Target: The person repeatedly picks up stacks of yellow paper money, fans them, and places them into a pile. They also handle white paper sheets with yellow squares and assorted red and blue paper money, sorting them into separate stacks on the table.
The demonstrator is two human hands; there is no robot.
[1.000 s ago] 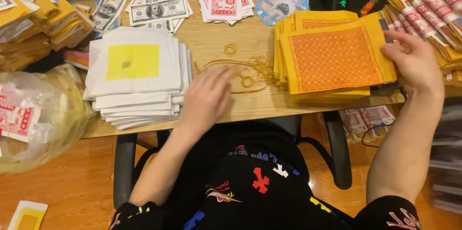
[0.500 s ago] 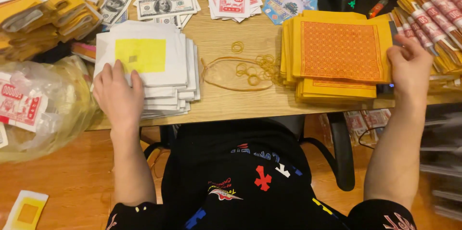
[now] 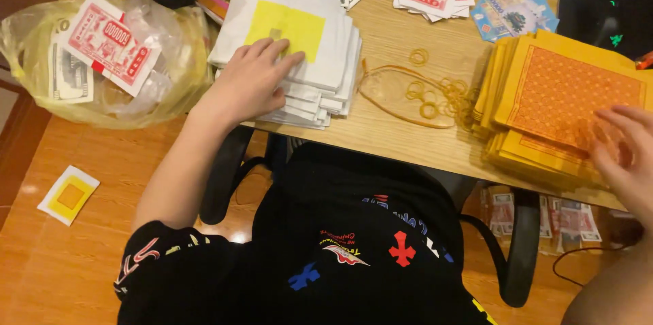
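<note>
Now the left hand is lying flat, fingers spread, on the stack of white sheets with a yellow square near the table's front edge, pressing the top sheet and gripping nothing. Over at the right end of the front edge, the right hand is resting loose-fingered on the stack of orange-and-yellow patterned sheets, fingertips touching the top sheet; whether it is pinching one cannot be told. Between the two stacks, rubber bands are lying scattered. Off the table's left edge, a clear plastic bag of paper notes is sitting.
</note>
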